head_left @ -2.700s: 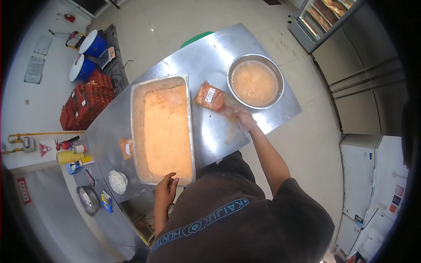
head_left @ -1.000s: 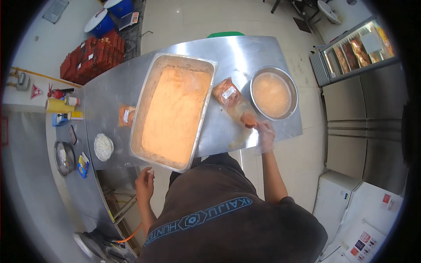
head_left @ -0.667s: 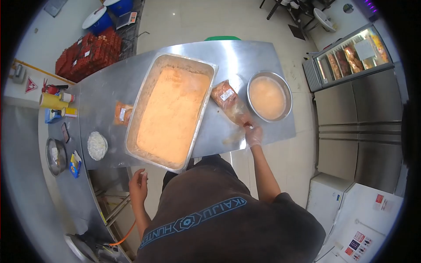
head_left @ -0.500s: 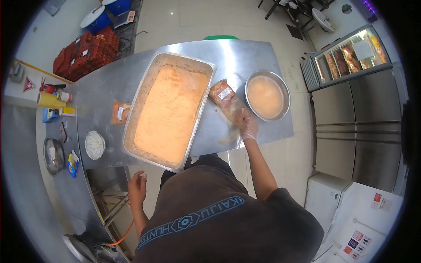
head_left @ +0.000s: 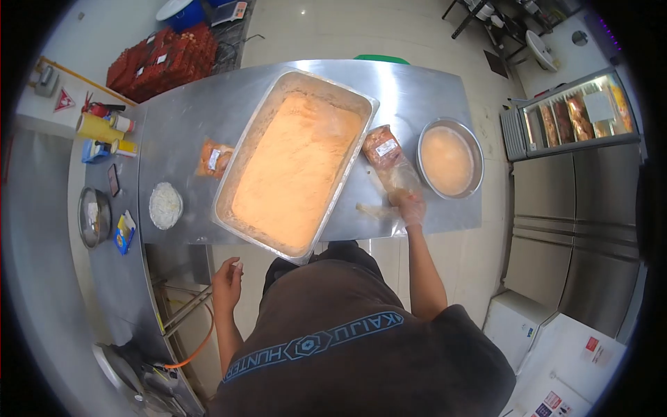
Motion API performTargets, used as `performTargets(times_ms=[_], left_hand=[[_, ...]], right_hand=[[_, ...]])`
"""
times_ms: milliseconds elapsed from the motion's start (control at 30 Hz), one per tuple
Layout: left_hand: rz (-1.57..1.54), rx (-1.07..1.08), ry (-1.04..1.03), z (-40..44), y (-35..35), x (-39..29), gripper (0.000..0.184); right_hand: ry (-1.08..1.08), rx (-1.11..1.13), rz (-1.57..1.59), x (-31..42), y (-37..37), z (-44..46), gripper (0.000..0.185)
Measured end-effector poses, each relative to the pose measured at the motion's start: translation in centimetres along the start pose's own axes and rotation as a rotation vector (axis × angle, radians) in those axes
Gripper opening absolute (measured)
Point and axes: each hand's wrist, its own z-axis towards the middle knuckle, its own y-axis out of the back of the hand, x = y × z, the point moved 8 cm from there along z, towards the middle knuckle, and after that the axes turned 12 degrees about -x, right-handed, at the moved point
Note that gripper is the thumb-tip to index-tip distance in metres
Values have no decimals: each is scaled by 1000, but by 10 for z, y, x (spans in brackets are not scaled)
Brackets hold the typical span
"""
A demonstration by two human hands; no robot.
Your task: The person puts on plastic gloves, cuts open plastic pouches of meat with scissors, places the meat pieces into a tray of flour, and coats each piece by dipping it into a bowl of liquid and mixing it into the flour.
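My right hand (head_left: 408, 207), in a clear plastic glove, closes on the loose lower end of a clear plastic bag (head_left: 397, 174) on the steel table. Reddish-brown marinated meat with a white label fills the bag's upper end (head_left: 381, 144). To its left is a large metal tray (head_left: 224, 198) holding a pale orange powder or mix (head_left: 299, 174). A round metal bowl (head_left: 479, 161) with similar orange contents stands to the right. Below the table's front edge hangs my left hand (head_left: 227, 281), fingers loosely curled, with no object visible in it.
Another labelled meat packet (head_left: 213, 158) lies left of the tray, near a bowl of white stuff (head_left: 166, 206). The side counter carries a metal bowl (head_left: 89, 217), a phone (head_left: 113, 179) and a blue-yellow packet (head_left: 124, 232). Red egg trays (head_left: 163, 62) are stacked behind; fridges (head_left: 545, 208) stand right.
The view has shifted, so everything appears further right. My right hand stays at the bag's lower end, and my left hand remains beside my body.
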Motion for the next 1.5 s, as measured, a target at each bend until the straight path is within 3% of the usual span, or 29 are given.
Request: performTargets(times_ms=[67, 133, 233, 333, 367, 467, 567, 633, 700, 800, 867, 933, 967, 1000, 1033, 1067, 1167, 1233, 1300, 1400, 1500], left_hand=[[11, 12, 7, -3, 1, 5, 24], [26, 6, 3, -3, 1, 10, 22], [13, 21, -13, 3, -4, 14, 22], [14, 34, -47, 10, -10, 7, 23], [19, 38, -62, 12, -11, 3, 24], [31, 30, -65, 25, -15, -1, 27], [60, -166, -132, 47, -7, -2, 31], [1, -309, -148, 74, 2, 5, 36], [-4, -400, -140, 109, 5, 23, 40], [137, -277, -170, 168, -11, 53, 45], [233, -184, -154, 171, -15, 56, 46], [304, -142, -104, 171, -20, 40, 47], [247, -143, -75, 172, -21, 44, 48], [189, -138, -46, 168, -25, 59, 49], [132, -129, -14, 160, -29, 73, 50], [89, -109, -23, 151, -33, 80, 52], [79, -51, 17, 126, -41, 107, 54], [-74, -126, 27, 101, -44, 102, 52], [-146, -144, 118, 80, -49, 87, 51], [-182, -178, 165, 64, -52, 79, 50], [-152, -167, 138, 60, -52, 75, 49]], right_hand=[[-301, 24, 345, -26, -5, -11, 20], [-827, 32, 843, -21, -1, -33, 17], [-508, 186, 632, 1, -1, -23, 15], [74, 168, 22, 60, 12, -5, 21], [155, 216, -193, 6, -53, 6, 30], [12, 250, -250, 42, -21, 7, 37], [-78, 432, -198, -3, -40, 10, 23], [-513, 486, 424, 11, -2, -12, 14], [-722, 498, 919, -2, 9, -25, 11], [-741, 537, 1076, 12, 36, -34, 15], [191, 532, 698, 118, 89, -19, 20], [83, 615, 948, 186, 96, -35, 14], [-506, 696, 1387, 205, 78, -53, 19], [-621, 677, 1404, 240, 92, -63, 29], [-435, 873, 1460, 265, 92, -66, 45], [-689, 877, 1459, 236, 43, -72, 43], [-562, 604, 1114, 205, 46, -64, 34], [-428, 467, 843, 136, 39, -56, 27], [-463, 135, 693, 21, 15, -44, 20], [-466, -118, 601, -34, 18, -17, 20], [338, 252, -331, -9, -43, 14, 27]])
